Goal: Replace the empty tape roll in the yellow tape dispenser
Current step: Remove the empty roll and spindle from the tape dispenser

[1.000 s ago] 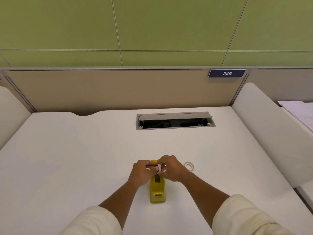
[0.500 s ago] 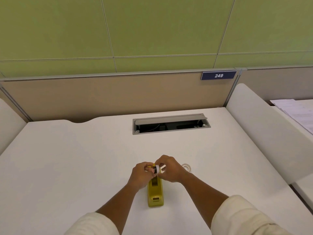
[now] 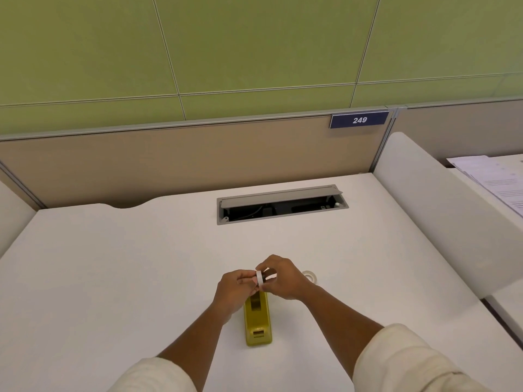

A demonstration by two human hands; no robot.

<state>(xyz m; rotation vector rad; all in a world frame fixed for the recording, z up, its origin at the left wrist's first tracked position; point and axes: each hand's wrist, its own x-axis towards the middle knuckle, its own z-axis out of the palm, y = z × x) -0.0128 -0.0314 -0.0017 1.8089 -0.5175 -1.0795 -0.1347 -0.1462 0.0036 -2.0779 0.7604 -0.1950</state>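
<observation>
Office cubicle: partitioned desk [image 3: 141,264], number plate [image 3: 359,120], papers [image 3: 498,182].

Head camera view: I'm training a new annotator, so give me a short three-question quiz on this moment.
1. True or false: the yellow tape dispenser lies on the white desk.
2. What is held between both hands? A) a pen B) a small white tape ring C) scissors
3. Which number is on the blue sign?

Key: 1 true. 2 B: the left hand and right hand pinch it above the dispenser. 3: 249.
</observation>
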